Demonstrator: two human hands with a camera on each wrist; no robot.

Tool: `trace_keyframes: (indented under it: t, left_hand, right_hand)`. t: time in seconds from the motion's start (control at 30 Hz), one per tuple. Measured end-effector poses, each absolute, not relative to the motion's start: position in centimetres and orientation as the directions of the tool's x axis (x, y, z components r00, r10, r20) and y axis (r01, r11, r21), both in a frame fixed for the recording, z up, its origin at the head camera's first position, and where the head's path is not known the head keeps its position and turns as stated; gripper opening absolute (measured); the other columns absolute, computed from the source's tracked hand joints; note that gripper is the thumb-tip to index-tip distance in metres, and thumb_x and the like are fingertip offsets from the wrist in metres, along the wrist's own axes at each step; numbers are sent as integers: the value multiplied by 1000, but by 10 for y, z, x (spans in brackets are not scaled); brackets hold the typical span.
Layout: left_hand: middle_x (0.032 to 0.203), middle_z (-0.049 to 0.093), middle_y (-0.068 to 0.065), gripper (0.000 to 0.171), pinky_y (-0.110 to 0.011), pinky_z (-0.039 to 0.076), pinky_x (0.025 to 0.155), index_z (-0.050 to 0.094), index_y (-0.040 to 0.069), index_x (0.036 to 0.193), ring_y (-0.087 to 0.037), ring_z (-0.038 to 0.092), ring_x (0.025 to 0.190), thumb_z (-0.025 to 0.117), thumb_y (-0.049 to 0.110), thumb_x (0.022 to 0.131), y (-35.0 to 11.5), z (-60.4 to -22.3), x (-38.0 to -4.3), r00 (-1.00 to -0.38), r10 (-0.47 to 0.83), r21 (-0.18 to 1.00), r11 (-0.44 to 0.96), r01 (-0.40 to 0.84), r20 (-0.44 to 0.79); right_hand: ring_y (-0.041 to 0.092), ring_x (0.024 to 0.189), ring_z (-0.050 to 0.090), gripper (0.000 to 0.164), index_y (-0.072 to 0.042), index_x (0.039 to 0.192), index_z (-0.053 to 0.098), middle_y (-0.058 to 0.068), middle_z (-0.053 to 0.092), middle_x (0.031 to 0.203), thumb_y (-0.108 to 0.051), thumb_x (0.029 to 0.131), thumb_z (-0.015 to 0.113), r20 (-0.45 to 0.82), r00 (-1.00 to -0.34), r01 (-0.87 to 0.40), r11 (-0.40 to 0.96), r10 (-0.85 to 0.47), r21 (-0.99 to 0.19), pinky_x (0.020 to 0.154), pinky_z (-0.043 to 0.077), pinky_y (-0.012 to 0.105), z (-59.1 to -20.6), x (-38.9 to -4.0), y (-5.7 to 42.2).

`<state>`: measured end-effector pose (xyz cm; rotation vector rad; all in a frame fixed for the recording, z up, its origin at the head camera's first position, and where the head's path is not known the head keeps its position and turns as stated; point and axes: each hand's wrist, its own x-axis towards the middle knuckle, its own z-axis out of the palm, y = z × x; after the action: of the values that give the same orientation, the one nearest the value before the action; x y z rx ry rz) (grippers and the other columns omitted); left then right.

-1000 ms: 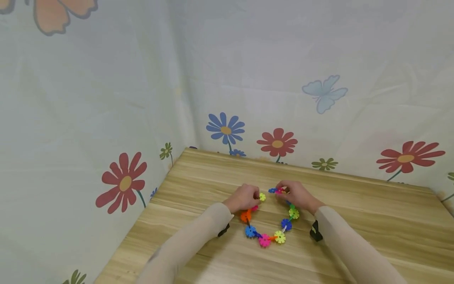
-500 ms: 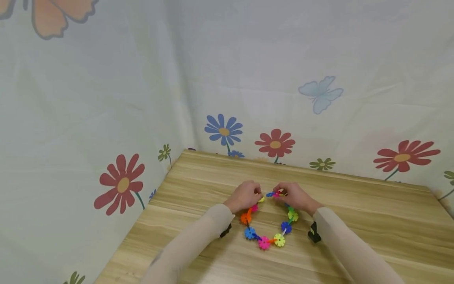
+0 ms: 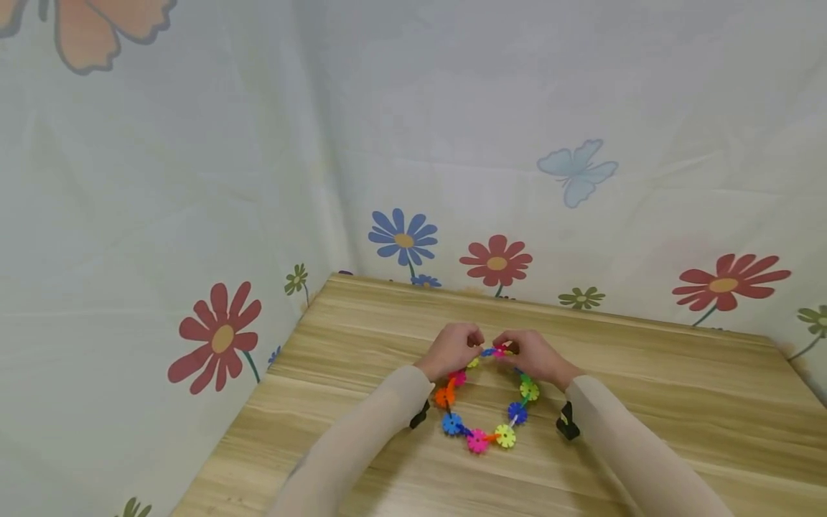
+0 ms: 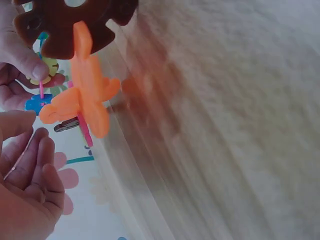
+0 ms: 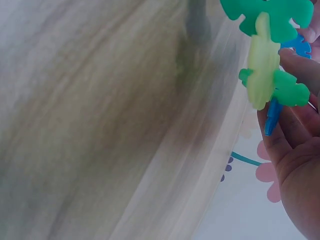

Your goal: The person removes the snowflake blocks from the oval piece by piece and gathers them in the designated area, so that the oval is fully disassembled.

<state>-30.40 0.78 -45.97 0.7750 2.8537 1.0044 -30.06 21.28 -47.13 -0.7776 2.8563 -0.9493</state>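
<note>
A loop of linked, notched plastic snowflake discs (image 3: 477, 441) in several colours lies on the table. At its far side, my left hand (image 3: 452, 350) pinches the chain by a blue disc (image 4: 37, 103), and a yellow disc (image 3: 473, 362) shows just below the fingers. Close by on the right, my right hand (image 3: 531, 357) grips the far end of the chain, by a pink disc (image 3: 500, 351). An orange disc (image 4: 89, 92) and a brown disc (image 4: 75, 30) hang large in the left wrist view. Green (image 5: 272, 17) and pale yellow (image 5: 263, 70) discs fill the right wrist view's corner.
The wood-grain table (image 3: 362, 316) runs back to a fabric wall (image 3: 446, 108) printed with flowers and butterflies. A second wall (image 3: 129, 215) closes off the left side. Dark straps (image 3: 568, 422) sit at both wrists.
The left hand has moved right and up along the chain, from the yellow disc to the blue one. The gap between the two hands has narrowed, and the loop's far side now meets.
</note>
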Motion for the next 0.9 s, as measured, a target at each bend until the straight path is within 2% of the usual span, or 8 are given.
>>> trace_keyframes:
  t: [0.33,0.67,0.9]
  left_hand:
    - [83,62,8,5,-21,47,74,67,13,87,-6,56,77,69,9,86,13,-465,-306,-847,515,599,640,481,130]
    - [82,63,7,5,-20,48,72,65,14,85,-6,56,75,67,10,88,13,-468,-308,-851,500,575,652,493,163]
    - [80,62,8,3,-20,47,71,67,14,85,-6,55,74,68,12,87,13,-467,-311,-849,502,571,655,496,162]
  right_hand:
    - [10,77,60,22,-11,103,68,0,66,96,-17,82,75,146,-872,-456,667,-468,-589,71,51,30,-471,-301,212]
    - [17,86,62,34,-3,114,64,7,65,106,-16,84,72,123,-888,-421,675,-443,-606,76,52,34,-472,-301,212]
    - [18,86,62,34,1,115,63,9,66,104,-14,85,72,130,-879,-438,667,-460,-603,75,52,35,-471,-301,214]
